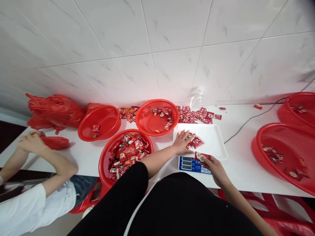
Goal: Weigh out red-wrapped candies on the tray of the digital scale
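My left hand [182, 143] lies with fingers spread over several small red packets [197, 142] on the white tray [216, 139] of a digital scale. Part of those packets is hidden beneath the fingers. Pinched in my right hand [213, 166] is a red packet with white print [199, 157], held just above the scale's blue panel [188, 165]. To the left of my left arm, a red basket [102, 160] is heaped with mixed red packets.
Red basins [83, 132] and baskets [140, 114] with a few packets stand along the wall, and more baskets [257, 147] at right. Loose packets [188, 116] lie behind the scale, near a black cable [246, 123]. At left, a co-worker's hands [31, 141] are by red plastic bags [61, 111].
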The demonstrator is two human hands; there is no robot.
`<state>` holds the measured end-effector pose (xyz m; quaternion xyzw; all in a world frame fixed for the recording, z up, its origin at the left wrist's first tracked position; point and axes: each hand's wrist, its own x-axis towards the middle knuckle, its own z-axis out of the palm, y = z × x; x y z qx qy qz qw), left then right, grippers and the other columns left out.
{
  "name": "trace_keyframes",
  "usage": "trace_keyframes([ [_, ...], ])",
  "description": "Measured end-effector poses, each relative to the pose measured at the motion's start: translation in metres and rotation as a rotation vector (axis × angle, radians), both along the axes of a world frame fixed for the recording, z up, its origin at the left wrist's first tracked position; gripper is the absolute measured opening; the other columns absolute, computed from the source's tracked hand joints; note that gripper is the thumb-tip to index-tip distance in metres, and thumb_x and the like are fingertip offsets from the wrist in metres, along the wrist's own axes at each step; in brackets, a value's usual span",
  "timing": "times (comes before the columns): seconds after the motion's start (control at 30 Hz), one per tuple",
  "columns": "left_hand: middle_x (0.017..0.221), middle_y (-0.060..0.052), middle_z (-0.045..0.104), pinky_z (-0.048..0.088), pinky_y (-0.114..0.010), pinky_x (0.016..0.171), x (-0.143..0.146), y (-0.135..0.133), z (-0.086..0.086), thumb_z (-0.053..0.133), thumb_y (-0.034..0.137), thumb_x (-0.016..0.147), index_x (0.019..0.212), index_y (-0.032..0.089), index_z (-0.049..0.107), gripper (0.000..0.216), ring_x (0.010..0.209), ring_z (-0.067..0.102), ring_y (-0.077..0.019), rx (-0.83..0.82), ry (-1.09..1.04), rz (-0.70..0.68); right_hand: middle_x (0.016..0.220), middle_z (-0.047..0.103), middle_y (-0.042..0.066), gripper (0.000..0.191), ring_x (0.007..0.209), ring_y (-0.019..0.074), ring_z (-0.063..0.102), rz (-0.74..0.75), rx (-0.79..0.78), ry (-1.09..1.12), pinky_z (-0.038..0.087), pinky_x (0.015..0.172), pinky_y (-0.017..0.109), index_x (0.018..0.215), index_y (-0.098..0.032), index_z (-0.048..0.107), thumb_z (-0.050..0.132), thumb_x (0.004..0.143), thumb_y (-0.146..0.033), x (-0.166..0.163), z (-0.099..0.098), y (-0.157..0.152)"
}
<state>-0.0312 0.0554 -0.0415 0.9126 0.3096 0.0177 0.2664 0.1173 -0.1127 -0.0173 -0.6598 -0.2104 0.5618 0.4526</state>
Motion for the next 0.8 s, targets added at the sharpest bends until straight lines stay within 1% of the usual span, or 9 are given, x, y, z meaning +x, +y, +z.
trace_keyframes([
  [0.1, 0.157, -0.007, 0.004, -0.003, -0.066, 0.105, 0.016, 0.001, -0.005, 0.059, 0.071, 0.066, 0.146, 0.036, 0.025, 0.093, 0.140, -0.004, -0.0408, 0.061, 0.087, -0.072, 0.102, 0.071, 0.006, 0.030, 0.098, 0.0284, 0.066, -0.008, -0.028, 0.010, 0.054, 0.086, 0.038, 0.092, -0.027, 0.068, 0.063, 0.073, -0.050, 0.003, -0.009, -0.010],
  [0.2, 0.156, -0.007, 0.011, -0.003, -0.069, 0.101, 0.025, 0.000, -0.009, 0.051, 0.074, 0.070, 0.142, 0.038, 0.034, 0.082, 0.139, 0.000, -0.0426, 0.100, 0.148, -0.080, 0.102, 0.072, 0.005, 0.023, 0.100, 0.0302, 0.065, -0.014, -0.046, 0.026, 0.054, 0.089, 0.041, 0.089, -0.032, 0.069, 0.064, 0.073, -0.048, 0.006, -0.018, -0.016],
  [0.27, 0.154, -0.007, 0.018, 0.003, -0.065, 0.103, 0.028, -0.001, -0.010, 0.047, 0.073, 0.073, 0.138, 0.036, 0.042, 0.075, 0.138, 0.007, -0.0413, 0.139, 0.151, -0.063, 0.099, 0.073, 0.005, 0.019, 0.099, 0.0321, 0.066, -0.020, -0.040, 0.028, 0.054, 0.087, 0.043, 0.085, -0.034, 0.070, 0.064, 0.072, -0.046, 0.007, -0.021, -0.016],
  [0.37, 0.146, -0.008, 0.032, 0.019, -0.056, 0.104, 0.028, -0.004, -0.010, 0.049, 0.062, 0.079, 0.131, 0.032, 0.051, 0.061, 0.129, 0.027, -0.0368, 0.200, 0.098, -0.046, 0.095, 0.074, 0.003, 0.017, 0.096, 0.0335, 0.066, -0.008, -0.030, 0.004, 0.055, 0.085, 0.045, 0.082, -0.034, 0.070, 0.065, 0.071, -0.046, 0.009, -0.019, -0.013],
  [0.43, 0.139, -0.010, 0.039, 0.029, -0.051, 0.098, 0.028, -0.004, -0.009, 0.053, 0.054, 0.080, 0.127, 0.028, 0.055, 0.053, 0.120, 0.037, -0.0341, 0.216, 0.055, -0.037, 0.094, 0.074, 0.003, 0.021, 0.096, 0.0329, 0.066, 0.016, -0.025, -0.015, 0.054, 0.086, 0.045, 0.085, -0.032, 0.070, 0.064, 0.072, -0.047, 0.010, -0.015, -0.008],
  [0.53, 0.126, -0.012, 0.047, 0.036, -0.047, 0.091, 0.029, 0.001, -0.010, 0.057, 0.044, 0.079, 0.119, 0.024, 0.061, 0.044, 0.110, 0.044, -0.0323, 0.173, 0.014, -0.002, 0.096, 0.073, 0.005, 0.031, 0.097, 0.0306, 0.066, 0.049, -0.023, -0.041, 0.054, 0.087, 0.042, 0.091, -0.026, 0.068, 0.062, 0.073, -0.050, 0.014, -0.008, -0.003],
  [0.67, 0.110, -0.011, 0.050, 0.042, -0.039, 0.085, 0.035, 0.012, -0.009, 0.060, 0.033, 0.077, 0.107, 0.022, 0.066, 0.033, 0.104, 0.049, -0.0288, 0.027, -0.050, 0.126, 0.097, 0.073, 0.006, 0.037, 0.092, 0.0268, 0.067, 0.067, -0.001, -0.045, 0.054, 0.083, 0.038, 0.095, -0.021, 0.066, 0.060, 0.075, -0.052, 0.021, -0.002, -0.001],
  [0.73, 0.108, -0.009, 0.050, 0.043, -0.035, 0.081, 0.041, 0.018, -0.006, 0.061, 0.029, 0.075, 0.103, 0.022, 0.066, 0.029, 0.098, 0.051, -0.0251, -0.039, -0.118, 0.269, 0.096, 0.073, 0.006, 0.038, 0.090, 0.0256, 0.067, 0.075, 0.014, -0.039, 0.054, 0.081, 0.036, 0.096, -0.020, 0.066, 0.059, 0.076, -0.052, 0.026, -0.002, -0.004],
  [0.8, 0.099, -0.006, 0.053, 0.043, -0.031, 0.078, 0.046, 0.024, -0.002, 0.062, 0.025, 0.073, 0.096, 0.021, 0.065, 0.023, 0.091, 0.053, -0.0207, -0.122, -0.220, 0.458, 0.095, 0.072, 0.006, 0.039, 0.089, 0.0251, 0.067, 0.078, 0.015, -0.038, 0.054, 0.079, 0.036, 0.097, -0.020, 0.065, 0.058, 0.076, -0.052, 0.031, -0.002, -0.007],
])
